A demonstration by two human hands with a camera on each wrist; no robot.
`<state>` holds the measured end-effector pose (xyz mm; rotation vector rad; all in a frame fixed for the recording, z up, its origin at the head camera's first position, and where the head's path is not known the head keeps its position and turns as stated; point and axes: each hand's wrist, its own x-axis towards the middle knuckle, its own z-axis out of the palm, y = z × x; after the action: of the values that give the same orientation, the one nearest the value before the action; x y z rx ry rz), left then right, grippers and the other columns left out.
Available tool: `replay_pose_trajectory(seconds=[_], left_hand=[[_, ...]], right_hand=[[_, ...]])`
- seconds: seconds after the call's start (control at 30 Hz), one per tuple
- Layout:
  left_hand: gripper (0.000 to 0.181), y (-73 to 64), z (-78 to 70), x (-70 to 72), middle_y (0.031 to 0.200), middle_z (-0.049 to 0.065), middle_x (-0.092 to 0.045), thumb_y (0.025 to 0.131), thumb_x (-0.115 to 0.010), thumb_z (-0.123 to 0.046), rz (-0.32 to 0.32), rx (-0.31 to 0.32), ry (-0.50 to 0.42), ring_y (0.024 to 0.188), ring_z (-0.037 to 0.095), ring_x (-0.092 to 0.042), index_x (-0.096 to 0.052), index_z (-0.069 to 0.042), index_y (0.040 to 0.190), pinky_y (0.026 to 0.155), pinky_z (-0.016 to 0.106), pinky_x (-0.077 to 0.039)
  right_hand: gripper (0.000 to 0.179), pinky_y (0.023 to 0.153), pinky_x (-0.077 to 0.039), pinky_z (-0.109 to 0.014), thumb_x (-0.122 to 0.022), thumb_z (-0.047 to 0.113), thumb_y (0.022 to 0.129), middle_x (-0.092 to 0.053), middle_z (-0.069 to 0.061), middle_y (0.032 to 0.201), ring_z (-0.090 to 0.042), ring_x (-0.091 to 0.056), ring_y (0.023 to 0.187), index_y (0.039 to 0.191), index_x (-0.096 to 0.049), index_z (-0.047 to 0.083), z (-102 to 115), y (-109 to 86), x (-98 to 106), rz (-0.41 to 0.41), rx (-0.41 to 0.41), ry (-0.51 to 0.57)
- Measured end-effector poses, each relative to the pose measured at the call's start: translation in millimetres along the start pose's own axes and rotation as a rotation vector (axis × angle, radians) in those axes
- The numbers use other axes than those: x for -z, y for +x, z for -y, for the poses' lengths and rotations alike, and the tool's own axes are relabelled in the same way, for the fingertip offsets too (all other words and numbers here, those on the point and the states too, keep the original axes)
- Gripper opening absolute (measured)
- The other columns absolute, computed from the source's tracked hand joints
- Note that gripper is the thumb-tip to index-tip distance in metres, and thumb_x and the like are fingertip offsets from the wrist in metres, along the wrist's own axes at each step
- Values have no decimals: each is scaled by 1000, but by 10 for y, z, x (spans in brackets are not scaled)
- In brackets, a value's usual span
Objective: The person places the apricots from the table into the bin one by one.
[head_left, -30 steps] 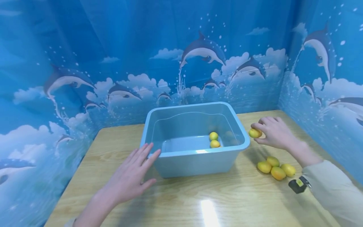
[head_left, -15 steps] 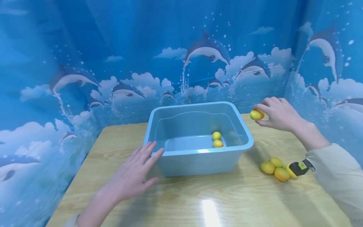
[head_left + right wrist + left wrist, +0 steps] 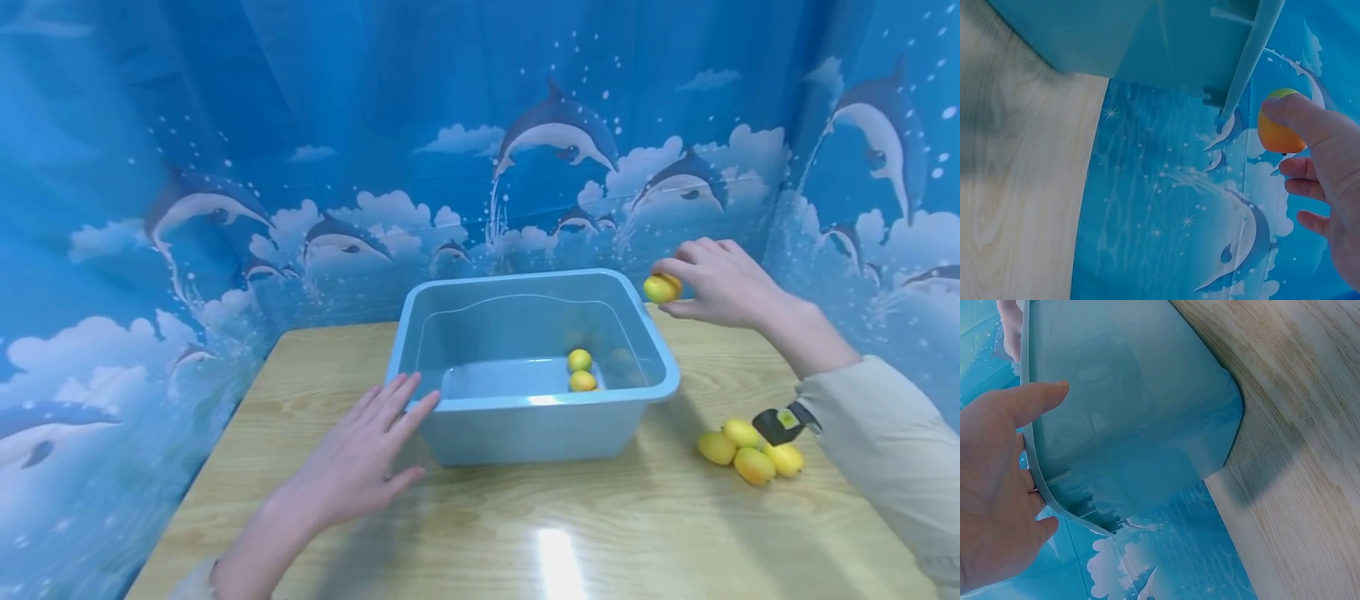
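Note:
My right hand [image 3: 731, 287] pinches a small yellow-orange mango [image 3: 662, 288] between thumb and fingers, held up just beyond the right rim of a blue plastic bin [image 3: 525, 433]. The right wrist view shows the thumb across the mango [image 3: 1282, 134], its stem end down, with the other fingers loosely bent. My left hand [image 3: 348, 462] reaches to the bin's front left corner, fingers straight and overlapping the rim. Inside the bin, two mangoes [image 3: 581, 381] show near the right end, with a sliver of another behind the front rim.
Several more mangoes [image 3: 753, 467] lie in a cluster on the wooden table [image 3: 465, 533], to the right of the bin and below my right forearm. A black wrist device [image 3: 778, 423] sits at the right sleeve. A blue dolphin-print curtain [image 3: 360, 125] hangs behind the table and at its sides.
My right hand has lifted the mango from beside the bin's right rim, then moved slightly left toward the bin. The left hand stays at the front left corner. The head view has shifted slightly.

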<state>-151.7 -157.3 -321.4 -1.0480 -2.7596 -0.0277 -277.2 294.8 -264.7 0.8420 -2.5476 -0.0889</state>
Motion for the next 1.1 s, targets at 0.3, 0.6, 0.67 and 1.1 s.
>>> replay_pose_trajectory(seconds=[0.3,0.6,0.67,1.1], left_hand=[[89,1,-9,13,154,15,-11,82,-68,-41,6,4,7,139,32,-14,-15,-15,150,111,48,-17],[89,-6,-21,23,153,15,-12,82,-68,-40,16,14,10,139,32,-15,-17,-15,150,111,48,-17],[89,-5,-18,15,153,15,-12,82,-69,-39,15,17,3,139,31,-14,-16,-15,150,111,48,-17],[89,-3,-1,-14,153,15,-12,81,-70,-38,0,7,-2,139,32,-15,-17,-14,150,111,48,-17]], right_hand=[[39,65,-40,-41,-78,23,72,-54,-6,86,-26,-48,80,107,-64,11,10,188,70,7,39,-12],[41,66,-39,-40,-77,26,74,-54,-8,90,-27,-47,83,109,-63,11,53,347,51,72,41,-11],[40,66,-40,-40,-76,26,75,-54,-7,90,-27,-47,83,110,-63,12,72,380,33,76,41,-3],[45,71,-42,-43,-76,25,77,-57,-11,99,-30,-49,91,117,-61,10,154,517,-135,111,39,46]])
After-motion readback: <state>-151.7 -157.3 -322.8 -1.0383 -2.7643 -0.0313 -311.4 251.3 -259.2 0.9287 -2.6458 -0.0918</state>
